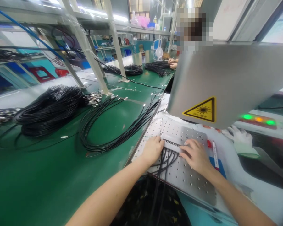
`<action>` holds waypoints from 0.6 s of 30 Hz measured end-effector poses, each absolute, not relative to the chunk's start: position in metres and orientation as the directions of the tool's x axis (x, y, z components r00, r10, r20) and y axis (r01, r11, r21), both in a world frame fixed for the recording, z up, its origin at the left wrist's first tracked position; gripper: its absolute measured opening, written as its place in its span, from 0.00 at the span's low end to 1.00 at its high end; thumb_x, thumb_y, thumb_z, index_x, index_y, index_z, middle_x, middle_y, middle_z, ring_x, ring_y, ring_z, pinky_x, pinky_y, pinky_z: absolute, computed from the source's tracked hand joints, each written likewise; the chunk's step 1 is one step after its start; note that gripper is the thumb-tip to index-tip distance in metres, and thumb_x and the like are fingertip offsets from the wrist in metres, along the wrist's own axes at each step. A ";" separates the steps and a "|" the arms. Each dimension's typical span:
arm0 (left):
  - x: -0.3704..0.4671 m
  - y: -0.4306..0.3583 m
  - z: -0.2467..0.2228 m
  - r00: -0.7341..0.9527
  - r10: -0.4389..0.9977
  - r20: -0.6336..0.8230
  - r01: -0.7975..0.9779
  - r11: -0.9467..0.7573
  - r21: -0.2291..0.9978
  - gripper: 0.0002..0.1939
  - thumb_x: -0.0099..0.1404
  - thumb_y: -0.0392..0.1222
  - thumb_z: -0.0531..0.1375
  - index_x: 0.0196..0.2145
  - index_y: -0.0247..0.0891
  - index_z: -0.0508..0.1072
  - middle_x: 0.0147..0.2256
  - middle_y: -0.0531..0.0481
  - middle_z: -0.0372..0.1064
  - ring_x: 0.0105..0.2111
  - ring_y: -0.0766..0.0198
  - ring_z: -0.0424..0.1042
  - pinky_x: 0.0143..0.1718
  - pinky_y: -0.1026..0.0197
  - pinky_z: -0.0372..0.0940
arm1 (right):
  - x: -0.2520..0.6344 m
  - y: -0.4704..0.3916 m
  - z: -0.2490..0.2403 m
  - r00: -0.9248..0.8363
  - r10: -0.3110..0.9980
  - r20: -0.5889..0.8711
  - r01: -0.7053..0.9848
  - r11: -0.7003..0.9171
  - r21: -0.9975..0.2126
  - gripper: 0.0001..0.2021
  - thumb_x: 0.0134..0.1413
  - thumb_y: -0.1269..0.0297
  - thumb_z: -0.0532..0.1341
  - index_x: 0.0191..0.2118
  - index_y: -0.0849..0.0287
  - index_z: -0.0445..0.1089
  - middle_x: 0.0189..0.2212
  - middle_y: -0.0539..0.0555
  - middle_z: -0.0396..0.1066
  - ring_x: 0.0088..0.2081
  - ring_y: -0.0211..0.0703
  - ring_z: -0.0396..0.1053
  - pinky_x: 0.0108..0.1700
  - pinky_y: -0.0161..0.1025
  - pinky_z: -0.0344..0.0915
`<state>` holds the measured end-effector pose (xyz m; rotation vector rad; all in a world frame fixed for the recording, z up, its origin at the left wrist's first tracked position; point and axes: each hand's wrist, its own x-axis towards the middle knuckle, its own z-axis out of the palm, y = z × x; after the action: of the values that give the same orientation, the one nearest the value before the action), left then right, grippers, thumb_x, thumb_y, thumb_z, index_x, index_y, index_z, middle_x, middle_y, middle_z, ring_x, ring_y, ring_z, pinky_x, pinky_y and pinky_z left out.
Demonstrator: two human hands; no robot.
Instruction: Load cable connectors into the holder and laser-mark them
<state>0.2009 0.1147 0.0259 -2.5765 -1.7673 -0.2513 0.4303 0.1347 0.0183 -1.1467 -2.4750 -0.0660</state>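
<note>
- Slotted metal bar (pixel 172 146): lies on the perforated plate (pixel 191 180) between both hands, cable ends lined up in it, probably for even spacing.
- Left hand (pixel 152 150): fingers curled at the bar's left end; I cannot tell whether this grip closes on it.
- Right hand (pixel 196 154): thumb and fingers slightly parted at the other end, likely steadying it; firm hold unclear.
- Black cables (pixel 166 160): run toward the person, seemingly keeping their bulk off the grey housing (pixel 231 75).
</note>
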 end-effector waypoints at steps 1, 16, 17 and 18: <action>0.202 0.114 0.027 0.354 0.926 0.134 0.928 -0.365 0.069 0.09 0.65 0.32 0.49 0.38 0.36 0.67 0.35 0.45 0.64 0.36 0.58 0.64 0.38 0.56 0.61 | 0.431 0.134 0.018 -0.575 0.721 0.387 0.740 0.660 -0.130 0.08 0.53 0.61 0.58 0.37 0.56 0.71 0.40 0.57 0.65 0.47 0.53 0.60 0.47 0.51 0.59; 0.176 0.107 0.046 0.308 0.933 0.185 0.906 -0.347 0.242 0.15 0.64 0.39 0.52 0.49 0.38 0.65 0.42 0.44 0.67 0.44 0.58 0.66 0.45 0.57 0.62 | 0.464 0.112 0.003 -0.197 0.813 0.548 0.809 0.451 -0.377 0.11 0.52 0.63 0.56 0.43 0.53 0.68 0.43 0.56 0.65 0.48 0.48 0.63 0.50 0.48 0.62; 0.163 0.102 0.048 0.288 0.938 0.192 0.891 -0.336 0.307 0.17 0.64 0.41 0.52 0.50 0.39 0.64 0.44 0.45 0.67 0.45 0.58 0.66 0.46 0.57 0.62 | 0.476 0.109 0.002 -0.145 0.805 0.575 0.825 0.419 -0.379 0.11 0.53 0.63 0.54 0.42 0.54 0.68 0.43 0.56 0.65 0.47 0.48 0.64 0.50 0.49 0.62; 0.148 0.096 0.050 0.268 0.943 0.196 0.873 -0.324 0.364 0.17 0.64 0.44 0.51 0.49 0.39 0.65 0.44 0.45 0.68 0.45 0.58 0.67 0.46 0.56 0.63 | 0.488 0.106 0.000 -0.089 0.796 0.599 0.836 0.387 -0.390 0.11 0.53 0.63 0.53 0.42 0.55 0.68 0.42 0.57 0.65 0.47 0.49 0.64 0.49 0.51 0.62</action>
<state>0.1475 0.0962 0.0498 -2.6416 -1.9169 -0.6364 0.4881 0.1059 -0.0002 -1.4075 -1.8771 -0.0655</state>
